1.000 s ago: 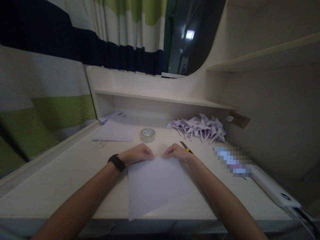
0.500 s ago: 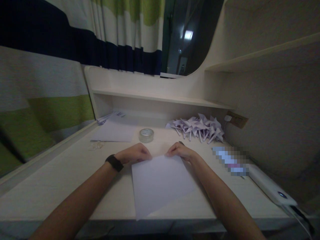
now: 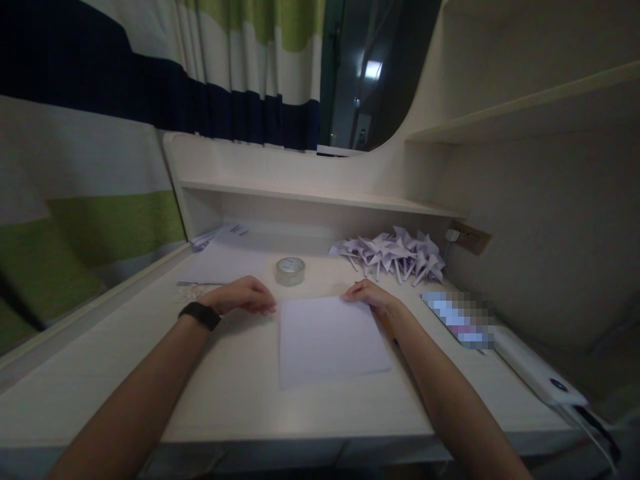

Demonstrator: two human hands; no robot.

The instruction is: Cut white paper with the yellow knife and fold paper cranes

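Observation:
A white sheet of paper (image 3: 330, 343) is above the desk in front of me, its near edge slightly raised and wavy. My right hand (image 3: 369, 295) pinches its far edge near the right corner, thumb on top. Just beside the sheet's far left corner is my left hand (image 3: 247, 295), fingers loosely bent and holding nothing, with a dark band (image 3: 200, 315) on the wrist. A roll of clear tape (image 3: 290, 271) lies behind the two hands. Partly hidden by my right forearm is a thin orange object (image 3: 387, 327) whose kind I cannot make out.
A stack of white paper (image 3: 225, 257) lies at the back left, with small pale bits (image 3: 193, 292) before it. Folded paper pinwheels (image 3: 393, 253) are heaped at the back right. A blurred-out phone-like object (image 3: 457, 320) and a white power strip-like box (image 3: 537, 367) line the right side.
My left hand has let go of the sheet and moved left. The sheet has turned a little, its near edge now farther from the desk's front. My right hand still grips it.

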